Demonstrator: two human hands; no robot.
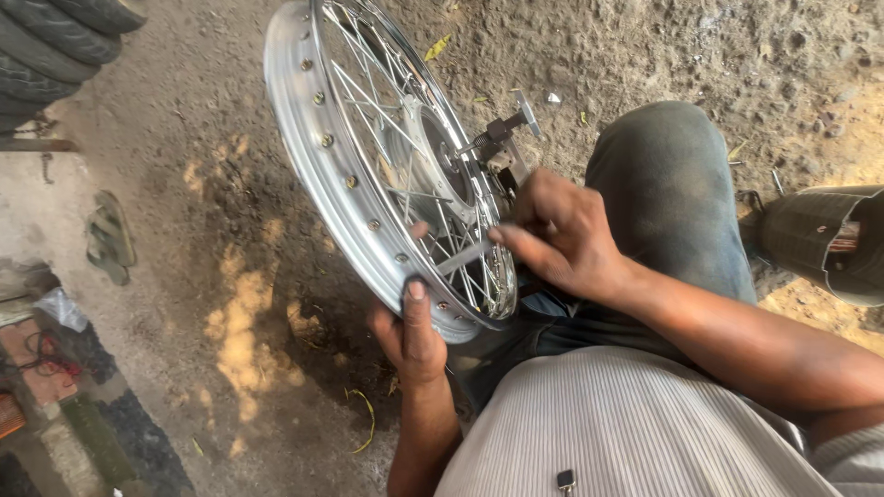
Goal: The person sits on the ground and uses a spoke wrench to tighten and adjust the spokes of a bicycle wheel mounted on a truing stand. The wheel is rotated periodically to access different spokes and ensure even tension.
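A chrome spoked motorcycle wheel rim (304, 120) stands tilted over the dirt ground, its hub (433, 161) and axle (502, 129) pointing toward my knee. My left hand (410, 331) grips the rim's lower edge, thumb pressed on the metal. My right hand (557, 235) reaches in from the right and pinches a small metal tool or spoke (465, 258) among the spokes near the rim. My knee in grey trousers (668, 184) is just behind the wheel.
Stacked black tyres (51, 46) lie at the top left. A worn sandal (110, 237) rests on the ground at left. A dark metal cylinder (824, 239) lies at the right edge. Red wires and clutter (41, 359) sit at the lower left.
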